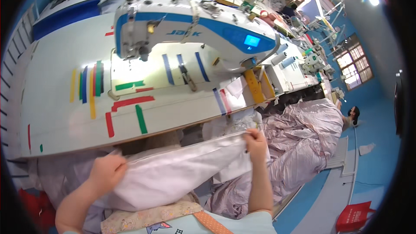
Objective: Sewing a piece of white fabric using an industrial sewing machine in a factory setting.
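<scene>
A length of pale lilac-white fabric (173,173) is stretched between my two hands, over my lap and in front of the table edge. My left hand (108,171) is closed on the fabric's upper edge at the left. Higher up on the right, my right hand (255,141) pinches the other end of that edge. Between them the edge runs nearly straight, and the cloth sags below it. Beyond the fabric stands a white and blue sewing machine (173,24), its needle area lit, with no cloth under it.
The white sewing table (69,125) carries strips of coloured tape and a small pair of thread snips (187,78). A yellow box (255,84) stands at its right. Crumpled shiny pinkish fabric (299,138) is heaped to my right. A red bag (353,216) lies on the floor; a person (350,119) is farther off.
</scene>
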Available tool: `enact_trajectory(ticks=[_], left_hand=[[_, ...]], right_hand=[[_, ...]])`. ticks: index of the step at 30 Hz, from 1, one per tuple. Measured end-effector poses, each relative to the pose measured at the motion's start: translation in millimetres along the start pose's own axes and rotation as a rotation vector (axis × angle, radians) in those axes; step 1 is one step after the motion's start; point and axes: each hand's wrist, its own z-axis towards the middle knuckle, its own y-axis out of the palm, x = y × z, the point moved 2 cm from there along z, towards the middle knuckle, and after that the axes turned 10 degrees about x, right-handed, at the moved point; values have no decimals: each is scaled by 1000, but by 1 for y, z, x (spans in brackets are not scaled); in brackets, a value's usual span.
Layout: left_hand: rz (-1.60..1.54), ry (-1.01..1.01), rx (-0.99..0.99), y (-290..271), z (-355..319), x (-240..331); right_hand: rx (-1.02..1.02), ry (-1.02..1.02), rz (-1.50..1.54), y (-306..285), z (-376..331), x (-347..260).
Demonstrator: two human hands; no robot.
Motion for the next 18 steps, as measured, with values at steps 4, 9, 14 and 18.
enact_trajectory(ticks=[4,9,14,18], left_hand=[[81,32,248,-9,1,-39],[178,24,246,-4,28,-59],[198,-28,231,6,43,-60],[214,-11,251,8,44,-64]], right_hand=[[-45,-210,-167,54,34,22],[-116,-607,-457,93,78,-13],[-145,-255,-422,96,89,-24],[-144,-230,-586,93,101,-25]])
